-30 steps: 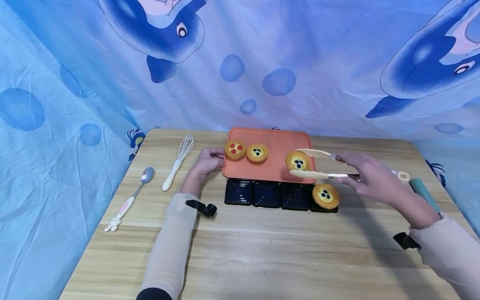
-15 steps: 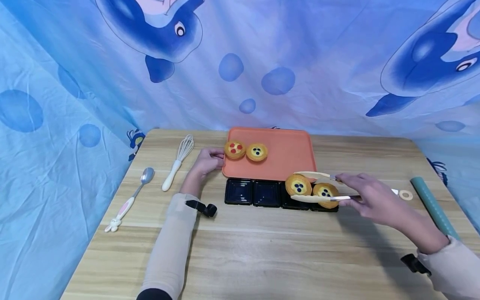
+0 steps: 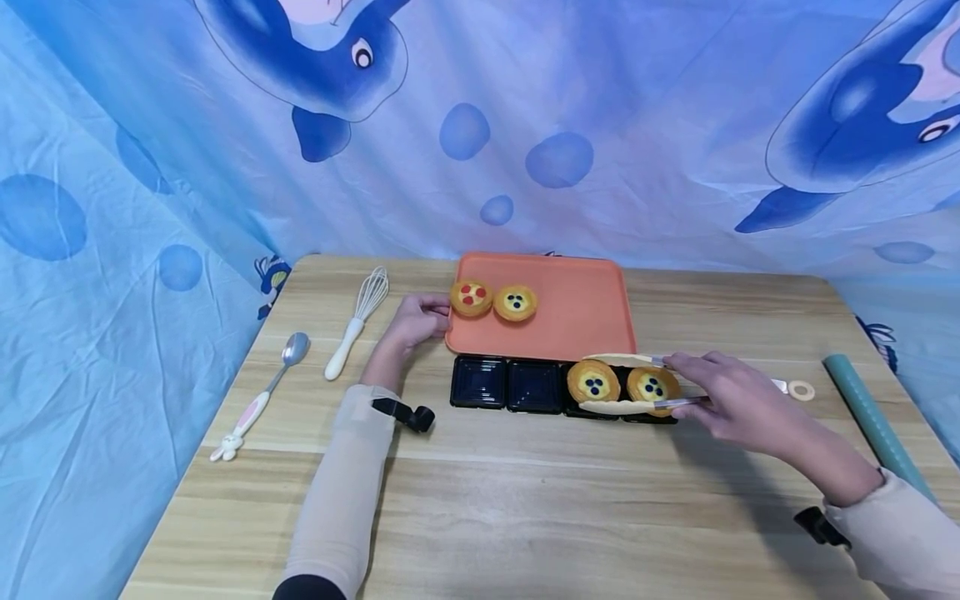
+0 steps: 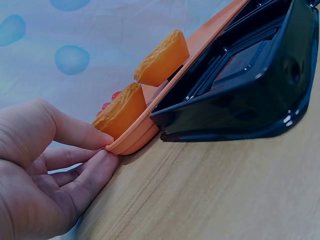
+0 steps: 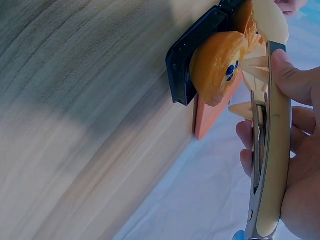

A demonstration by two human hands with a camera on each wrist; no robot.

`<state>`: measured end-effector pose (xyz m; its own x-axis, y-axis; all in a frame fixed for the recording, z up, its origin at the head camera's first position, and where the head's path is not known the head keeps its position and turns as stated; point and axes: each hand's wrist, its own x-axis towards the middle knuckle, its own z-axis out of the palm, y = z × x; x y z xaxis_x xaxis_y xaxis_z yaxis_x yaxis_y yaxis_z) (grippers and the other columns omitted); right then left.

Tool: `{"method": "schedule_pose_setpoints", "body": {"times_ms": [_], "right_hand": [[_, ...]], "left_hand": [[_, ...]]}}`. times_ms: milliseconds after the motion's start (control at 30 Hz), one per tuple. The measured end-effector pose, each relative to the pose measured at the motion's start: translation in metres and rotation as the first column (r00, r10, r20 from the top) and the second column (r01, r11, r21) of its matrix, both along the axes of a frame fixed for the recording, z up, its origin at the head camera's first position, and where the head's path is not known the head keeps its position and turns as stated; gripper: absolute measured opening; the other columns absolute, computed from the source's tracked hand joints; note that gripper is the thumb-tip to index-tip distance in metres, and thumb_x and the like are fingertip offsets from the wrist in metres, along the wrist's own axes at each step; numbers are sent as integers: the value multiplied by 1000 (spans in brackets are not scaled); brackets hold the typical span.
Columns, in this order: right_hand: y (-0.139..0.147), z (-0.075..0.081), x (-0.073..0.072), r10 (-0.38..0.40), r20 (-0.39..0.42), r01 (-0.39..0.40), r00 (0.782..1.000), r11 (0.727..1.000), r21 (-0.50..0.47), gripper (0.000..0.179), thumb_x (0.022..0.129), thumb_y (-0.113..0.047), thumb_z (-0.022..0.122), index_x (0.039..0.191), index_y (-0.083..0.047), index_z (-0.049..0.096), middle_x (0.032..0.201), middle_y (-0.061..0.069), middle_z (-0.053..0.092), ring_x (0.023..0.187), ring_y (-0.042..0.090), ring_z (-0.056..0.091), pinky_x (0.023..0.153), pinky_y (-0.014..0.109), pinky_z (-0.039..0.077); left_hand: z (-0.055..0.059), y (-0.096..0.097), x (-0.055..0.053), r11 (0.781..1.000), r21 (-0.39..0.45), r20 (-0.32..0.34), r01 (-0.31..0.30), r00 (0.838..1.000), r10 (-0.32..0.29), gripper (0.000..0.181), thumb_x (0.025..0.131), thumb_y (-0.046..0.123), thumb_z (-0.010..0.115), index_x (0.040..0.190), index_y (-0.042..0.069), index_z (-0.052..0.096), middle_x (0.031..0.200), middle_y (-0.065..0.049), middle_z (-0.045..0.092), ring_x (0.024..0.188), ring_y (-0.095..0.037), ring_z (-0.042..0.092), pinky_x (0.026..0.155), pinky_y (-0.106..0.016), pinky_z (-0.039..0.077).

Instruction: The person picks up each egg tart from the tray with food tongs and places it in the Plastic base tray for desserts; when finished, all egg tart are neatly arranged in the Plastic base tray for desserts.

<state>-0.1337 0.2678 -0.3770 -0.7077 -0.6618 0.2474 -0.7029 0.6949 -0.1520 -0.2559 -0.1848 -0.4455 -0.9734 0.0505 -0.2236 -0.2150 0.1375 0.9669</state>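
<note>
My left hand (image 3: pixel 415 323) pinches the left edge of the orange tray (image 3: pixel 577 304) between thumb and fingers, plain in the left wrist view. On the tray's left sit a red-topped egg tart (image 3: pixel 471 298) and a blueberry egg tart (image 3: pixel 515 303). My right hand (image 3: pixel 738 402) holds a pair of tongs (image 5: pixel 277 155) with cream tips. Those tips stand either side of a blueberry tart (image 3: pixel 593 382) at the third compartment from the left of the black box (image 3: pixel 480 383); I cannot tell whether they still squeeze it. Another blueberry tart (image 3: pixel 649 385) sits in the rightmost compartment, between the tong arms.
A whisk (image 3: pixel 357 323) and a rabbit-handled spoon (image 3: pixel 261 400) lie on the left of the wooden table (image 3: pixel 525 517). At the right is a green cylinder (image 3: pixel 873 421), near a cream ring-shaped handle end (image 3: pixel 802 390). A blue dolphin-print cloth (image 3: pixel 525 100) hangs behind.
The tongs have carried a blueberry tart from the tray's right side toward me and down to the box's third compartment; their arms spread slightly wider. My left hand stays at the tray edge.
</note>
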Motion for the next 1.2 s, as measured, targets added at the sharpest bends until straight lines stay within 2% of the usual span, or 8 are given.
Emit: {"method": "schedule_pose_setpoints", "body": {"times_ms": [233,367,533,767,967,1067,1100,1200], "right_hand": [[2,-2,0,-1,47,2,999,1000,-14,70,74,-20,87,134,3,58,128,21,62,102,37,63,80,55,53],[2,-1,1,-45,85,47,995,999,-20,82,73,-27,89,140,3,52,137,23,56,113,42,57,86,60,49],[4,2,5,-86,111,91,990,995,-43,92,73,-33,88,145,3,45,143,25,49,119,44,51,88,62,47],[6,2,4,-69,156,90,985,987,-131,91,75,-28,87,148,2,41,144,26,48,123,46,46,91,65,42],[5,5,-5,-56,156,82,986,982,-169,94,76,-26,87,152,-2,36,142,27,48,123,49,47,94,65,42],[0,15,-14,-46,151,73,987,981,-179,95,77,-25,86,153,-2,34,141,26,50,120,47,52,89,64,46],[-3,19,-18,-44,156,72,987,981,-181,94,78,-25,86,153,-2,34,140,26,50,119,46,53,88,64,46],[-13,29,-30,-49,183,83,982,980,-182,91,80,-26,84,153,-3,35,142,26,48,119,43,53,90,64,46]], "left_hand": [[0,-1,0,1000,3,-10,6,1000,-6,49,77,-16,58,126,-11,59,104,-17,59,76,-16,62,66,-24,57],[1,-2,1,1000,-5,-11,4,1000,-4,49,77,-16,59,126,-10,59,105,-18,59,76,-17,62,66,-24,57],[0,-1,0,1000,-10,-10,9,1000,-9,50,77,-16,61,127,-10,59,110,-19,61,84,-20,63,71,-27,59],[-3,-3,-1,1000,-12,-3,21,1000,-21,49,78,-16,63,126,-8,60,113,-20,62,94,-25,63,77,-31,59],[-1,-2,-1,1000,-5,-4,27,1000,-27,50,78,-17,63,127,-9,59,115,-22,61,95,-26,63,79,-31,59],[-1,-3,0,1000,4,-8,31,999,-31,49,79,-17,63,128,-10,58,116,-24,60,95,-26,63,78,-30,59],[3,-2,2,999,6,0,34,999,-34,49,79,-17,62,128,-11,57,117,-25,60,97,-28,63,79,-31,59],[2,-2,2,999,17,-2,36,999,-36,49,80,-17,63,128,-12,57,117,-26,59,97,-28,62,78,-30,59]]}}
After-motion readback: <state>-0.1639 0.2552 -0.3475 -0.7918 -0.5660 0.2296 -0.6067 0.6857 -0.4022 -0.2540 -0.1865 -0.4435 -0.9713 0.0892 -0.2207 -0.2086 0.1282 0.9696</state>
